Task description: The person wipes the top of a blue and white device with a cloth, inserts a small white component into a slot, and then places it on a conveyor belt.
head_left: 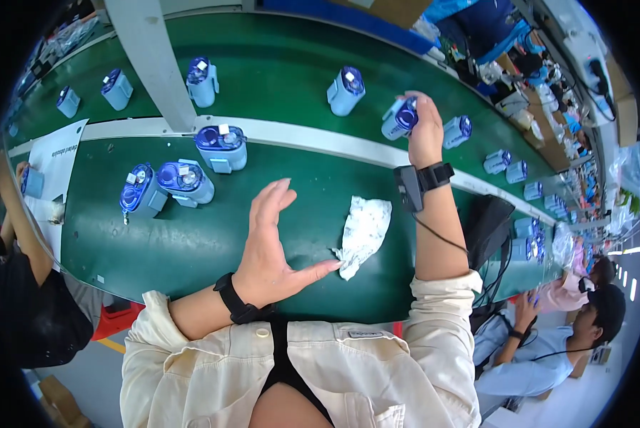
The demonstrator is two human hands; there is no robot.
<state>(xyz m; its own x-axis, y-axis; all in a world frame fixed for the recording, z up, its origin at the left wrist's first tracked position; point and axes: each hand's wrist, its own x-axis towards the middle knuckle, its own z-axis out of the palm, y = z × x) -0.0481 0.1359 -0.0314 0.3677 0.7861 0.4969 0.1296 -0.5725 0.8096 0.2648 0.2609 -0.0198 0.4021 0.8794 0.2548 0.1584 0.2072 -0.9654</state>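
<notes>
My right hand [425, 132] reaches over the far green belt, its fingers wrapped round a light-blue bottle [398, 123] with a dark blue lid. Nothing is in my left hand [266, 242], which hovers over the near worktop with thumb and fingers spread. Its thumb tip comes close to a crumpled white cloth [366, 230] with dark specks. To the left of that hand stand three similar bottles: one by the metal rail [222, 150], one in the middle [186, 183] and one further left [143, 191]. Small white squares sit on their lids.
More bottles stand along the far belt, among them one [346, 91] left of my right hand and one [457, 132] right of it. A white rail [298, 142] and upright post [148, 57] divide the surfaces. Co-workers sit at both sides; a black bag [485, 225] lies at right.
</notes>
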